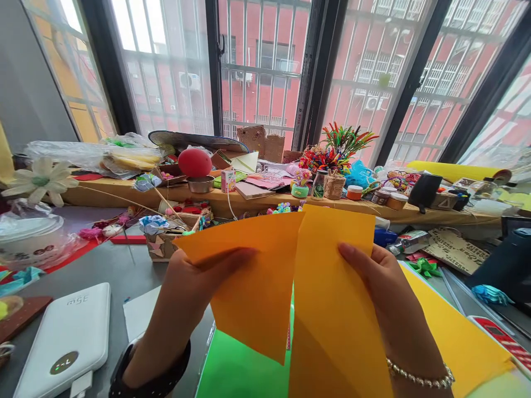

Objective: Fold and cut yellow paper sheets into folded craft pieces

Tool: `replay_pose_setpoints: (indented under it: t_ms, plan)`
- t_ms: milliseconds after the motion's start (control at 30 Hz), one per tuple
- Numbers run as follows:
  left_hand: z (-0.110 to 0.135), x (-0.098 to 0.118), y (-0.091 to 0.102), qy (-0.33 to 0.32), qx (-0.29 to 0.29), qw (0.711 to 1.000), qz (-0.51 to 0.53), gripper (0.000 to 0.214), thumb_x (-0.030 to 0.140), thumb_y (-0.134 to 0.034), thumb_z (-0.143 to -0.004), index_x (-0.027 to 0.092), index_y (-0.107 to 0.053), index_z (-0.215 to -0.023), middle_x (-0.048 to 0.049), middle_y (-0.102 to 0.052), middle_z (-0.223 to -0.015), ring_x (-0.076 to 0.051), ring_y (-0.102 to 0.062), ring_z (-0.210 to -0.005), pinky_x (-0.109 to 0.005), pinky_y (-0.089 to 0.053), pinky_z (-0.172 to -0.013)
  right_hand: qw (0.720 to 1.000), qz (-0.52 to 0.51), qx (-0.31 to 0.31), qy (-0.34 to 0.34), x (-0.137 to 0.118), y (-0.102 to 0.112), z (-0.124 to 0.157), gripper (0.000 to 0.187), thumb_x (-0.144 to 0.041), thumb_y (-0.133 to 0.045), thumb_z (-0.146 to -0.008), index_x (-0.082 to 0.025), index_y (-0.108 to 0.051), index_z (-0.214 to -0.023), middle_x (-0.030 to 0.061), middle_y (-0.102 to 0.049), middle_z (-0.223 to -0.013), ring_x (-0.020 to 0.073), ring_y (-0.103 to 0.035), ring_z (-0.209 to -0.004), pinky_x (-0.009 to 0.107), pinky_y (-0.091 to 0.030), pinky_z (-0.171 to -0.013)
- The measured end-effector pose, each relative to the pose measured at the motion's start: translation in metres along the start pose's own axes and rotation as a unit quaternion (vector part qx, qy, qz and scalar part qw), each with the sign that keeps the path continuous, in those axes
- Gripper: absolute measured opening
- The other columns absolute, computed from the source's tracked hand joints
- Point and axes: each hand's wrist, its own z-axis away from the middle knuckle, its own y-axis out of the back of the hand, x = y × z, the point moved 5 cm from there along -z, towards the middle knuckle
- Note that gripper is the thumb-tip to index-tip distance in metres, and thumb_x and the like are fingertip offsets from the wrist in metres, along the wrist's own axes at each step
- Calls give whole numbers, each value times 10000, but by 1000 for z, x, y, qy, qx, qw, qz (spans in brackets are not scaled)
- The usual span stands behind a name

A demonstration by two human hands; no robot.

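My left hand [186,290] pinches an orange piece of paper [257,293] at its left side, thumb on top. In my right hand [388,287] is a longer yellow-orange piece of paper [332,309], gripped at its right edge. The two pieces meet along a near-vertical line in front of me, with a narrow gap lower down; whether they are joined near the top I cannot tell. Beneath them lies a bright green sheet [240,370]. A yellow-orange sheet [452,337] rests on the table by my right forearm.
A white power bank [68,337] with a plugged-in cable sits at the left. Behind it stands a lidded tub [31,237]. The window ledge [265,204] carries a red balloon [194,163], jars and craft bits. A plastic bottle [409,241] lies at the right.
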Motion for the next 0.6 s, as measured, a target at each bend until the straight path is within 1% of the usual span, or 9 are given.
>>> replay_pose_setpoints:
  t_ms: [67, 167, 267, 433, 500, 600]
  plan:
    - [-1, -1, -1, 1, -11, 1000, 10, 153, 226, -743, -516, 230, -671, -651, 47, -697, -662, -166, -641, -649, -201, -533, -552, 1000, 0, -10, 0, -1, 2, -3, 225, -309, -711, -580, -169, -656, -747, 57, -703, -658, 203, -646, -504, 255, -519, -449]
    - [-2, -3, -3, 10, -28, 999, 11, 143, 226, -737, -524, 209, -674, -651, 27, -700, -667, -176, -642, -648, -213, -530, -549, 1000, -7, -12, 3, -2, 5, -7, 225, -296, -742, -528, -156, -663, -684, 54, -696, -615, 197, -642, -495, 247, -520, -449]
    - [0, -3, -5, 15, -25, 1000, 7, 122, 218, -732, -528, 226, -671, -633, 28, -700, -658, -179, -644, -628, -213, -531, -525, 1000, -7, -1, 11, -3, 7, -8, 195, -279, -746, -524, -158, -667, -655, 52, -699, -623, 197, -646, -509, 244, -529, -468]
    - [3, 2, -3, -26, 11, 999, -17, 108, 244, -727, -536, 230, -673, -628, 41, -699, -657, -170, -641, -647, -209, -529, -545, 1000, -7, -4, -3, 0, 5, -4, 181, -297, -718, -573, -184, -670, -707, 43, -707, -671, 209, -656, -540, 251, -537, -471]
    - [4, 3, -2, -44, 16, 998, -35, 112, 266, -722, -544, 221, -681, -638, 35, -699, -655, -171, -638, -653, -215, -525, -551, 1000, -2, -13, -10, 2, 5, -2, 178, -306, -702, -598, -188, -667, -727, 44, -709, -689, 215, -659, -553, 254, -535, -469]
    - [3, 4, -1, -72, 18, 995, -70, 89, 290, -713, -554, 239, -684, -620, 35, -693, -639, -175, -630, -634, -221, -516, -535, 1000, -1, -7, -14, 2, 5, -1, 203, -310, -687, -615, -185, -663, -773, 55, -710, -733, 235, -663, -576, 277, -537, -472]
